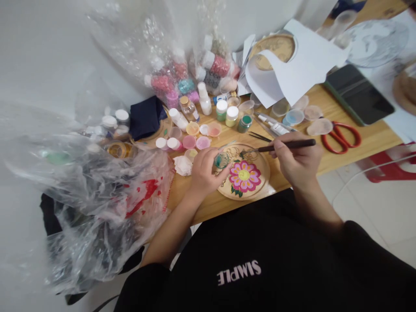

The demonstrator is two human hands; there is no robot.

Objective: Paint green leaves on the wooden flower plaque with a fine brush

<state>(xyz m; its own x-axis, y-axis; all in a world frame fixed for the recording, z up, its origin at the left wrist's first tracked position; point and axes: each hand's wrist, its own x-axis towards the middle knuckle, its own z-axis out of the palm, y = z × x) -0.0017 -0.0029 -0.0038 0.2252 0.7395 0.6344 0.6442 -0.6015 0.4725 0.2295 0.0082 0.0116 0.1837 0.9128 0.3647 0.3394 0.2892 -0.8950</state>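
Note:
A round wooden plaque [265, 182] lies on the table in front of me, bearing a painted pink flower [244, 175] with a yellow centre and dark green leaves. Over its left side, my left hand [206, 171] closes its thumb and fingers around a small clear cup [221, 160] with green paint in it. My right hand [294, 161] grips a dark-handled paintbrush [286, 145]. The brush tip points left and is at the plaque's upper part, near outlined, unpainted leaves; whether it touches the surface I cannot tell.
Behind the plaque stand an open green paint jar [245, 123], white-capped jars [232, 116] and small paint cups [189, 141]. Tweezers [260, 137], red-handled scissors [341, 138] and a phone [359, 94] lie rightward. Crumpled plastic bags [107, 208] crowd the left; white paper sheets [302, 65] lie behind.

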